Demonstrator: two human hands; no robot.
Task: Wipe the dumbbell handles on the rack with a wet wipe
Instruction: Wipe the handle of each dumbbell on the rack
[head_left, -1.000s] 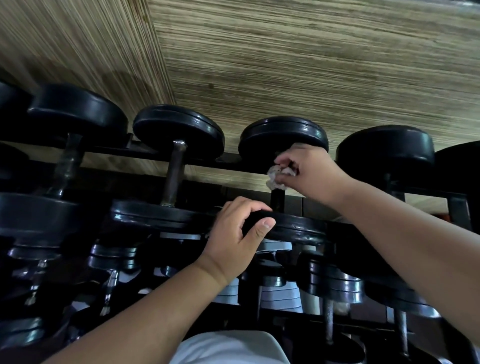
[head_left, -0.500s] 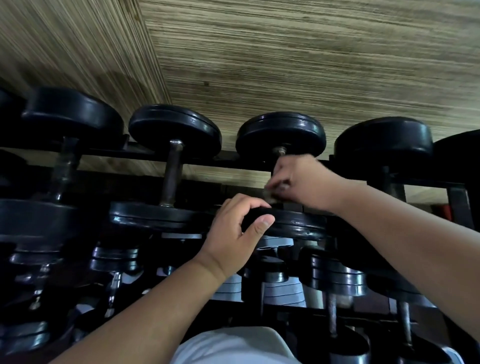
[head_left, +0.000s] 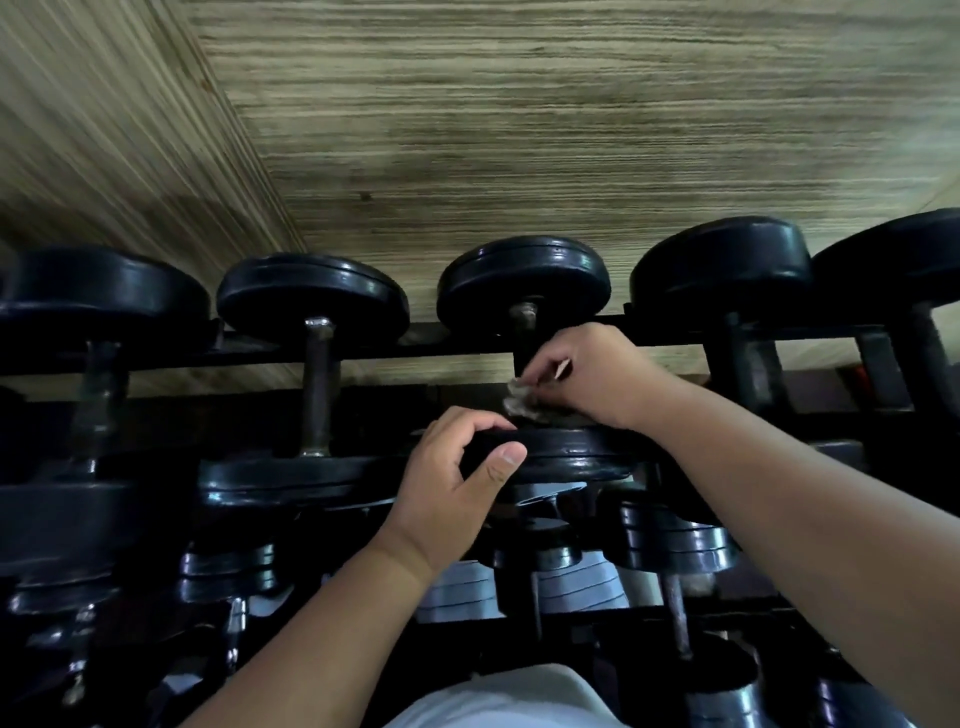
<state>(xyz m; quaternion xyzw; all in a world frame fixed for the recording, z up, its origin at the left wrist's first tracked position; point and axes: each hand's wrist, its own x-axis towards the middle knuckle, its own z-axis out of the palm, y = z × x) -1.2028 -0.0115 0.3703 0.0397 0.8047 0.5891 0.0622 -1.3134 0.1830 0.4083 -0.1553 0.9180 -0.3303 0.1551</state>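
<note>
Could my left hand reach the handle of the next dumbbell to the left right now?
Probably yes. The left hand grips the near plate of the dumbbell being wiped; the neighbouring handle just left of it stands bare, nothing across it. It must let go first.

Streaked wood-grain panelling (head_left: 519, 130) fills the top.
A slanted seam (head_left: 249, 156) divides it; white cloth (head_left: 498, 701) at bottom edge.

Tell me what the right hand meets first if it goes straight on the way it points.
The handle: the right hand points left at it, wipe pinched in its fingers and seemingly touching it. Beyond is the left hand on the near plate, though depth is unclear.
</note>
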